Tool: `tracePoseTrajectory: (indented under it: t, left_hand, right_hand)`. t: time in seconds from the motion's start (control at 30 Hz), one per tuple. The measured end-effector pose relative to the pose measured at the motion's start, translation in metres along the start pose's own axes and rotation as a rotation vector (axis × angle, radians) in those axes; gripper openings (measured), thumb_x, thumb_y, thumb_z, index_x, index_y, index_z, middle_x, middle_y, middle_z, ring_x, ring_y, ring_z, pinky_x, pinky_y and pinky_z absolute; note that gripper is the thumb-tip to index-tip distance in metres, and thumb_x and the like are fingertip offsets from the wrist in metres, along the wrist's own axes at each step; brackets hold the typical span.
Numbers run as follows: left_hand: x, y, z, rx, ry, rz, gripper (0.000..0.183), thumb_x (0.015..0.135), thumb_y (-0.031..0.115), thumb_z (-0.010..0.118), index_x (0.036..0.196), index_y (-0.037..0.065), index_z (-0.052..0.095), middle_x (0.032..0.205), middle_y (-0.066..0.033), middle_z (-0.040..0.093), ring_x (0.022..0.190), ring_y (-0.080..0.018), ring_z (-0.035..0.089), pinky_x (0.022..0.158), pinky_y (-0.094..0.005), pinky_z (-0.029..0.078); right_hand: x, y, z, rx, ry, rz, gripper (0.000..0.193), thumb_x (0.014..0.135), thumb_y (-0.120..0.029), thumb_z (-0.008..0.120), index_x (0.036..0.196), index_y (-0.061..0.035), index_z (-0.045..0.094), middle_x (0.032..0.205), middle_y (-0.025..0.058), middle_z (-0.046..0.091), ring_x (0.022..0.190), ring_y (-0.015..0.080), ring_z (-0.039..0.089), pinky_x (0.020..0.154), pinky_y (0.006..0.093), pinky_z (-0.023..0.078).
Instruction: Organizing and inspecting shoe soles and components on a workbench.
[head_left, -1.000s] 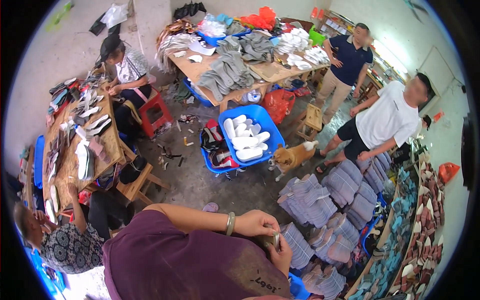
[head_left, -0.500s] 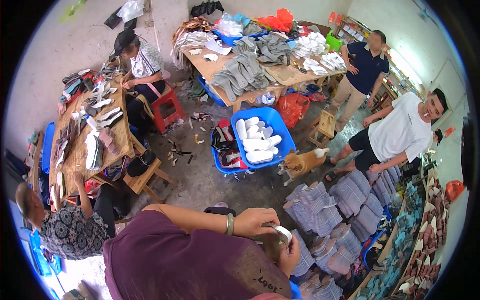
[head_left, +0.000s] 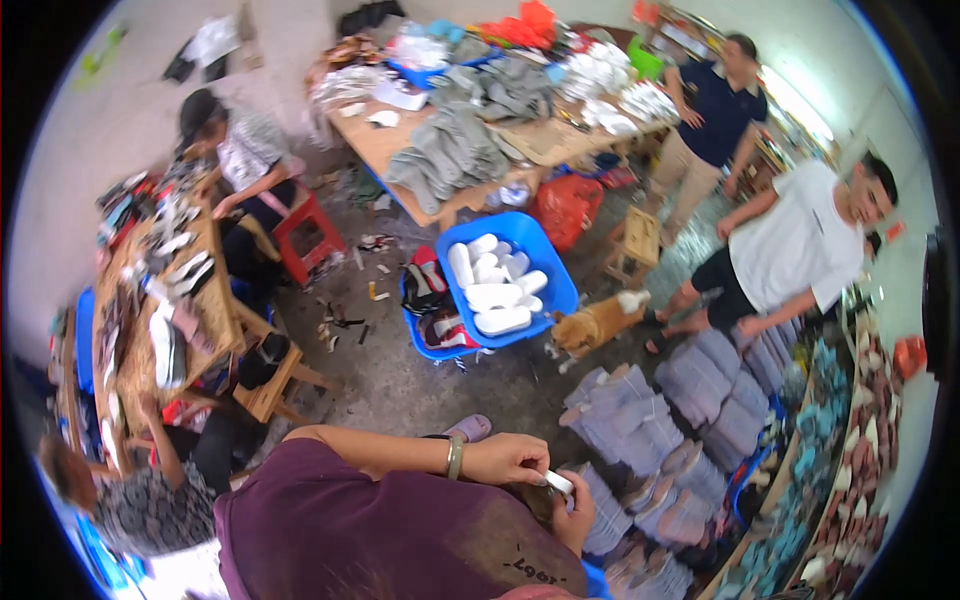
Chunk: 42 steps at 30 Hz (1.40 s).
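Observation:
In front of my purple-clothed body, my two hands are close together at the lower middle. My left hand, with a bangle at its wrist, pinches one end of a white-edged shoe piece. From the other side, my right hand grips the same piece with thumb and fingers. Some olive-brown material shows below the white edge, mostly hidden by my hands. Beyond them, a blue tub holds several white shoe soles. It rests partly over another blue tub with red and black shoe pieces.
To the right lie stacks of grey-lilac shoe pieces and racks of teal pieces. A brown dog stands past the tub. Two people sit at the left worktable; two stand at right. Grey pieces cover the far table.
My hands have turned the shoe piece, so less of its white edge and brown part shows. The view has shifted slightly. The dog has lowered its head.

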<state>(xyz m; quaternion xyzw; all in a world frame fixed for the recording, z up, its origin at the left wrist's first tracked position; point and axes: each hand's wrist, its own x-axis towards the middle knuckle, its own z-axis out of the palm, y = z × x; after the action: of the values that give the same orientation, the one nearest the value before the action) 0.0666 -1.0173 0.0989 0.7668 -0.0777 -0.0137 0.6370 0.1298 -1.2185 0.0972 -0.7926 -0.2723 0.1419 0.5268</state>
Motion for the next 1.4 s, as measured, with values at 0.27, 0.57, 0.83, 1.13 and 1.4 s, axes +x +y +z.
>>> tracePoseTrajectory:
  t: [0.27, 0.57, 0.83, 1.13, 1.4]
  left_hand:
    - [0.059, 0.003, -0.053, 0.271, -0.049, 0.278, 0.015, 0.075, 0.015, 0.067, 0.079, 0.008, 0.055, 0.079, -0.007, 0.051, 0.077, -0.0263, 0.051, 0.066, -0.0345, 0.041]
    - [0.116, -0.024, -0.079, 0.327, -0.21, 0.346, 0.021, 0.064, 0.001, 0.072, 0.076, 0.006, 0.055, 0.077, -0.0095, 0.055, 0.075, -0.0272, 0.054, 0.065, -0.0333, 0.043]
    - [0.156, -0.018, -0.038, 0.348, -0.583, 0.467, 0.016, 0.068, -0.001, 0.068, 0.076, 0.005, 0.055, 0.074, -0.0094, 0.055, 0.07, -0.0262, 0.055, 0.061, -0.0325, 0.043]
    - [0.162, 0.001, 0.002, 0.321, -0.747, 0.294, 0.007, 0.078, -0.003, 0.059, 0.084, 0.001, 0.059, 0.072, -0.0093, 0.056, 0.064, -0.0206, 0.055, 0.057, -0.0277, 0.043]
    - [0.153, 0.016, 0.047, 0.388, -0.721, -0.097, 0.014, 0.09, 0.008, 0.051, 0.08, 0.001, 0.058, 0.064, -0.0076, 0.051, 0.056, -0.0143, 0.049, 0.052, -0.0251, 0.039]
  right_hand:
    - [0.062, -0.005, 0.017, -0.076, 0.063, -0.149, 0.027, 0.074, 0.002, 0.06, 0.101, -0.003, 0.058, 0.098, 0.0142, 0.061, 0.091, 0.0299, 0.06, 0.079, 0.0337, 0.047]
    - [0.08, -0.014, 0.022, -0.09, 0.408, -0.072, 0.03, 0.075, -0.002, 0.06, 0.105, -0.0079, 0.06, 0.102, 0.009, 0.062, 0.093, 0.0272, 0.06, 0.078, 0.0333, 0.048]
    - [0.024, 0.01, 0.021, -0.365, 0.641, 0.165, 0.03, 0.071, -0.004, 0.057, 0.1, -0.0125, 0.059, 0.089, 0.0069, 0.063, 0.083, 0.0268, 0.061, 0.071, 0.037, 0.05]
    - [-0.215, 0.225, 0.0, -0.137, 1.373, 1.213, 0.034, 0.07, -0.013, 0.06, 0.102, -0.0012, 0.057, 0.084, 0.0174, 0.063, 0.077, 0.0271, 0.063, 0.064, 0.0359, 0.051]
    - [-0.339, 0.301, -0.009, 0.902, 2.435, 0.758, 0.037, 0.074, 0.003, 0.056, 0.11, 0.0008, 0.049, 0.105, 0.016, 0.053, 0.087, 0.0316, 0.058, 0.059, 0.0389, 0.056]
